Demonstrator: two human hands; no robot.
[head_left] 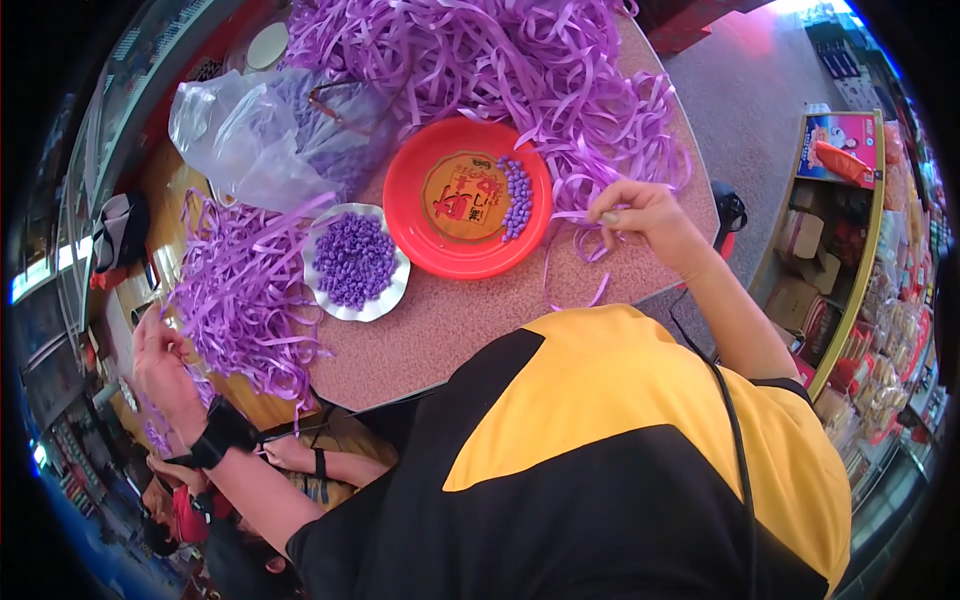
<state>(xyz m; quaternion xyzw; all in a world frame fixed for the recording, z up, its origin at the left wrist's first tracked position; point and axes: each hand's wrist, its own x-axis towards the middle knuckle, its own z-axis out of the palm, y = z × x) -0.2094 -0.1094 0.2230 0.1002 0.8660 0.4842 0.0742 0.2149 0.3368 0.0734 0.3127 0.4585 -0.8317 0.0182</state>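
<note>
My right hand (pixel 650 225) pinches a thin purple ribbon (pixel 570 216) beside the right rim of a red plate (pixel 410 235). Purple beads (pixel 518 200) lie in a curved band along that plate's right side. Out past the table's left edge is my left hand (pixel 165 365), with its fingers loosely bent and apart; I see nothing held in it. It is nearest to a hanging heap of purple ribbons (pixel 240 300). Between that heap and the red plate stands a white wavy-rimmed dish (pixel 393 290) full of purple beads (pixel 353 260).
A large pile of purple ribbon (pixel 500 60) covers the far part of the pink table (pixel 440 335). A clear plastic bag (pixel 240 130) with purple contents sits at the far left. Another person's arm (pixel 345 467) shows at lower left. Goods shelves (pixel 820 250) stand at the right.
</note>
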